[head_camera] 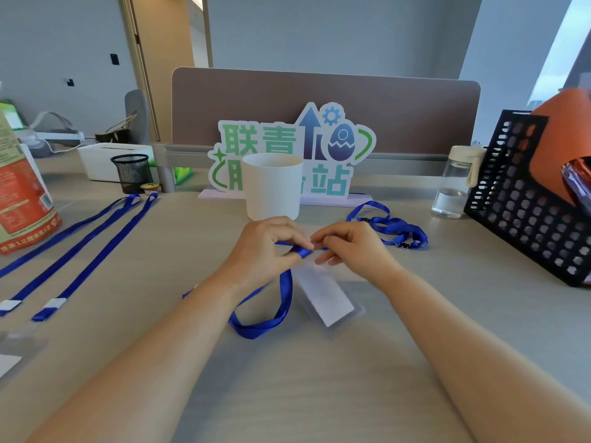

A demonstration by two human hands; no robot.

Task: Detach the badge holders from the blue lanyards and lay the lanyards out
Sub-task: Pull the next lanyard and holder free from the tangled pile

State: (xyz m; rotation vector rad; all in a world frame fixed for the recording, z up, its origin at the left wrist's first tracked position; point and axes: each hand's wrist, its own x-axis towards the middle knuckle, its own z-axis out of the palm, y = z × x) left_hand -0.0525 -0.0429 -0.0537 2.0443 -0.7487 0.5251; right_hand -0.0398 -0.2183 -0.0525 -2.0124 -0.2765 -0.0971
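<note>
Left hand (pixel 265 247): fingers curled; pinched the folded end of the lanyard (pixel 285 302) between thumb and fingertips.
Right hand (pixel 348 247): fingers curled, tips against the left's; nipped the same end from the other side, clip hidden beneath them.
Lanyard in work: end held just above the desk (pixel 303 394), in front of the white cup (pixel 271 187); loop trailed down under the left wrist.
Badge holder (pixel 326 297): lay flat just below the right hand; whether attached could not be told.
Handling, as judged: ribbon light, limp, probably slick, so best gripped at the stiffer clip end; holder thin, clear, bendable, so best taken by its top edge.
Straightened lanyards (pixel 103 251): lay side by side at left.
Tangled lanyards (pixel 395 226): heaped at right.
</note>
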